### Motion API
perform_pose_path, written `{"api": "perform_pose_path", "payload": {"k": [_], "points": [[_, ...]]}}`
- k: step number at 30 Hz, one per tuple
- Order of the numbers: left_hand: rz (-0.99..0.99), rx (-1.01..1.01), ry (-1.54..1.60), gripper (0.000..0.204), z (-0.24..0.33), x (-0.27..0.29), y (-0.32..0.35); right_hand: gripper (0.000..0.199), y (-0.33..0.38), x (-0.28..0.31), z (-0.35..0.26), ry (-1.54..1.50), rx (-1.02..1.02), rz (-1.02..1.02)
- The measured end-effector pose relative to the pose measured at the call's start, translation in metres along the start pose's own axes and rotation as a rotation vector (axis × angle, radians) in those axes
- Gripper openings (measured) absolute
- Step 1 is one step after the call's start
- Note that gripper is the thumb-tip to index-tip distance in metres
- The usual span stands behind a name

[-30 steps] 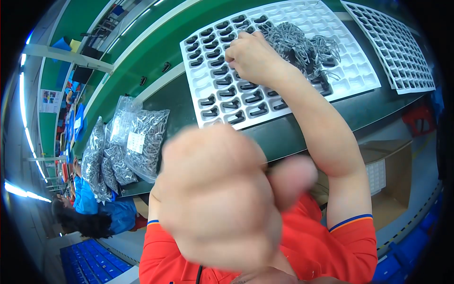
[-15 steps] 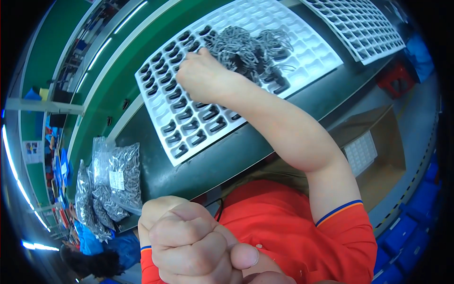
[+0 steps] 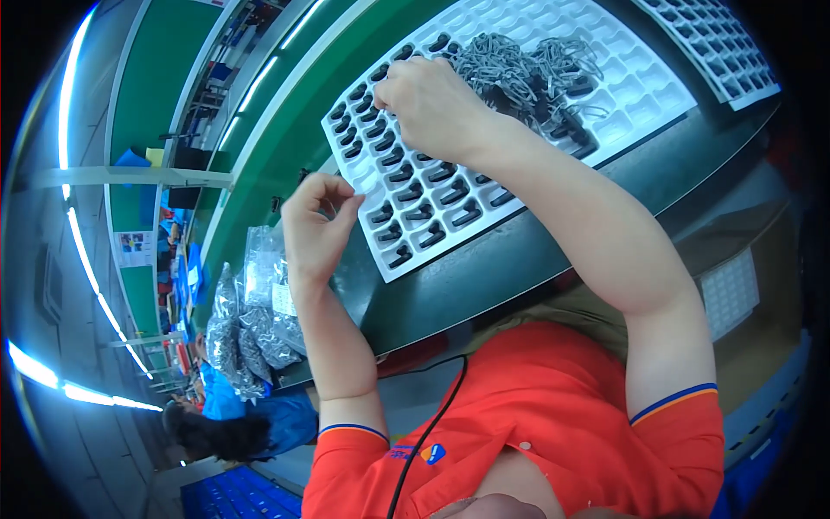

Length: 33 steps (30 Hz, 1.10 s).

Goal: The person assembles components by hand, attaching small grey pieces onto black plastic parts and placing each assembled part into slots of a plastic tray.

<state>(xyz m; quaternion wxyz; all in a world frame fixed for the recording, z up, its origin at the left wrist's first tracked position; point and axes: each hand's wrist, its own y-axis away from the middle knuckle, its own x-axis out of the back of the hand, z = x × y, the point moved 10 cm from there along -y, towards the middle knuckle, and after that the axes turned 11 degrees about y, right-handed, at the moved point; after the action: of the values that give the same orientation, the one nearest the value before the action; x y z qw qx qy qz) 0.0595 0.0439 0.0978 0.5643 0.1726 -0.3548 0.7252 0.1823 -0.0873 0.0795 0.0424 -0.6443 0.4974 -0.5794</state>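
A white plastic tray (image 3: 661, 95) with rows of moulded pockets lies on the green bench. Small black parts (image 3: 419, 213) sit in many pockets on its left side. Loops of grey cord (image 3: 497, 65) are heaped over the middle, with more black parts among them. My right hand (image 3: 432, 108) reaches over the filled pockets, left of the heap, fingers bent and closed; whatever the fingertips grip is hidden. Beside the tray's left edge is my left hand (image 3: 316, 227), fingers curled, thumb and forefinger tips close together. Nothing I can name shows in that pinch.
Clear bags of grey cords (image 3: 251, 333) rest at the bench's left end. A second white tray (image 3: 709, 43) is at the far right. Below the bench's right side stands a cardboard box (image 3: 769, 303) holding a white tray. Another person (image 3: 233, 428) is at the lower left.
My left hand has gone from close before me, as a fist, out to the tray's left edge. My right hand stays over the filled pockets. The whole view has shifted and turned.
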Motion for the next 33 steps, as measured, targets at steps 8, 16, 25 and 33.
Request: {"api": "perform_pose_path", "payload": {"k": [8,16,25,33], "points": [[-0.336,0.192,-0.133,0.018,-0.032,-0.035,0.007,0.019,0.0,0.002,0.012,-0.188,-0.063,0.138],[-0.182,0.162,-0.028,0.017,-0.036,-0.027,0.008,0.013,0.0,0.003,0.002,-0.45,-0.045,0.075],[0.141,0.235,0.423,0.012,-0.061,-0.011,0.003,0.012,0.007,-0.027,-0.014,-0.778,-0.18,-0.223],[0.238,0.311,0.783,0.015,-0.074,-0.027,0.004,0.008,0.013,-0.045,-0.022,-0.822,-0.188,-0.338]]}}
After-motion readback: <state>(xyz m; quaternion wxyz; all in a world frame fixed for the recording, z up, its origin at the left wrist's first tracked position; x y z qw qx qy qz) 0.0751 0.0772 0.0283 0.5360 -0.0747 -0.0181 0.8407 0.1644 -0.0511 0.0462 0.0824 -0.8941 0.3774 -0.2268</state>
